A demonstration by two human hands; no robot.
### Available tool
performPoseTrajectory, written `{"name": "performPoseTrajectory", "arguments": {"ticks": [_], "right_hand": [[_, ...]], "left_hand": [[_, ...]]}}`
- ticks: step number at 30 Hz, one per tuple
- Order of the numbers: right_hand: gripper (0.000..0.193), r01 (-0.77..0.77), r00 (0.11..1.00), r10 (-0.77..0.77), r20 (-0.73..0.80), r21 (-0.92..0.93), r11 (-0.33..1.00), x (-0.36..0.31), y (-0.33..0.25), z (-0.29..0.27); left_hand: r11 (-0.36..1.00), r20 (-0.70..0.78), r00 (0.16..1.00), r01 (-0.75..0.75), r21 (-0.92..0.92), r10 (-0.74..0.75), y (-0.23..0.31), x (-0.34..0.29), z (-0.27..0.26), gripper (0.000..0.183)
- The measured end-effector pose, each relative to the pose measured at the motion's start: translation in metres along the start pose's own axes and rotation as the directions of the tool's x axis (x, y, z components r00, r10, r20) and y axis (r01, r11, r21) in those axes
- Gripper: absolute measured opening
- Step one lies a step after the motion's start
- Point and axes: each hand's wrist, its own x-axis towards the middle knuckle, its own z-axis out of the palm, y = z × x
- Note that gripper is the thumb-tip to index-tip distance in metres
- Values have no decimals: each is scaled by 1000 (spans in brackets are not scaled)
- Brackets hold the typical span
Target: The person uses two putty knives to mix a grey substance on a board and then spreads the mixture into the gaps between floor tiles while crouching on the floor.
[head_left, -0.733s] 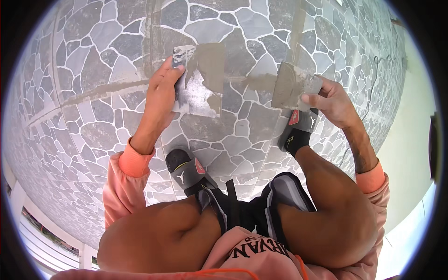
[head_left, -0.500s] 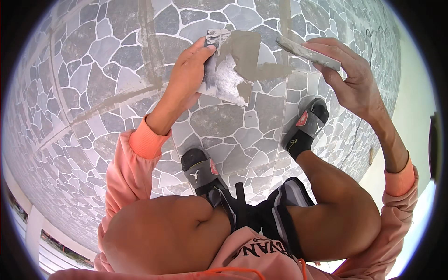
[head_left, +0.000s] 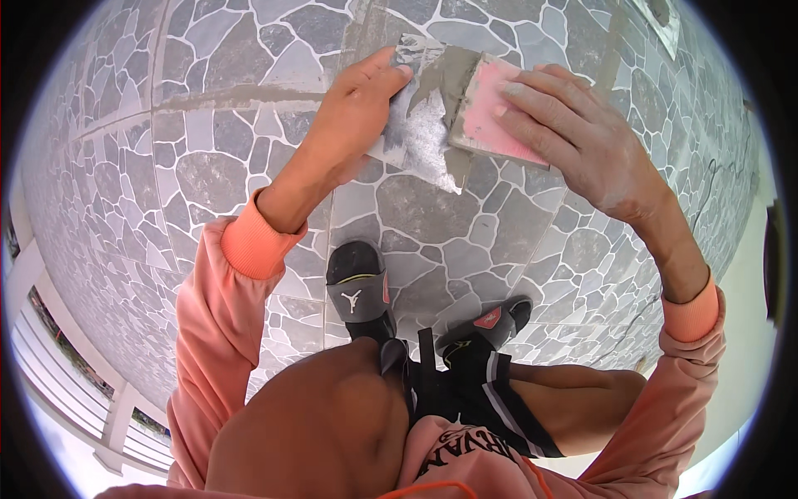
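Observation:
My left hand [head_left: 357, 104] grips the left edge of a thin, roughly square metal plate [head_left: 422, 137], thumb on top. Grey wet mortar [head_left: 453, 79] is smeared over the plate's upper and right part; bare shiny metal shows elsewhere. My right hand [head_left: 586, 137] is closed round a pink-faced rectangular block [head_left: 484, 104], fingers spread over its pink face. The block's left edge meets or overlaps the plate's right side, on the mortar. Its underside is hidden. Both things are held above the stone-patterned floor.
Grey floor tiles [head_left: 216, 179] with white stone-pattern lines surround me. A mortar-filled joint [head_left: 237, 98] runs left of the plate. My sandalled feet [head_left: 359, 287] stand below. A white-edged flat piece [head_left: 661, 25] lies at the far right. A thin wire [head_left: 711, 179] runs near the right wall.
My right hand has brought the block left onto the plate and turned it, so its pink face shows. The view has shifted and my right foot has come closer to me.

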Motion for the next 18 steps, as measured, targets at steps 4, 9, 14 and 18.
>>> {"name": "performPoseTrajectory", "arguments": {"ticks": [4, 9, 14, 18], "right_hand": [[35, -128, 989, 115, 93, 152, 980, -25, 8, 14], [22, -527, 850, 485, 207, 289, 800, -77, -5, 44], [24, -542, 841, 542, 14, 6, 841, -76, -47, 93], [23, -502, 856, 516, 2, -232, 833, -79, -82, 147]], "left_hand": [[999, -138, 990, -37, -28, 33, 9, -15, -5, 33], [995, -327, 940, -91, 32, 97, 14, -23, -16, 32], [989, -335, 934, -145, -26, 128, 13, -25, -23, 43], [979, -292, 942, -194, -64, 167, 29, -33, -6, 37]]}}
